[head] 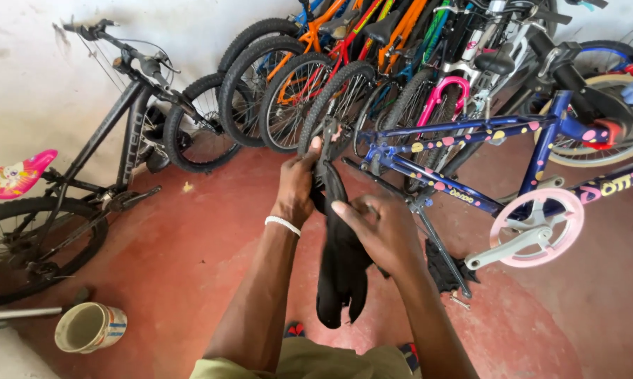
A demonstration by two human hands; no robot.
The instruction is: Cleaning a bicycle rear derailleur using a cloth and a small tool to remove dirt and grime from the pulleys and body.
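The left hand [297, 188] grips the upper end of a black rubber inner tube [341, 260], fingers closed around it, with a white band on the wrist. The right hand [379, 231] sits just beside it and a little lower, fingers curled over the same tube and the thumb stretched across its front. The tube hangs limp and folded from both hands, its lower end dangling between the forearms above the red floor [190, 260].

Just beyond the hands stands a blue children's bicycle [470, 130] dotted with coloured spots, upside down or tilted, with a pink chainring guard [537, 228] to the right of the right hand. A black rag [442, 270] lies on the floor under that frame, close to the right forearm. Further out, behind the hands, a row of bicycles [344, 63] leans against the white wall, wheels facing the person. To the left of the left hand, well apart, a black bicycle [99, 147] rests against the wall, with a pink saddle [15, 174] at the far left. Down to the left, near the left elbow, a white cup [90, 327] lies on its side.
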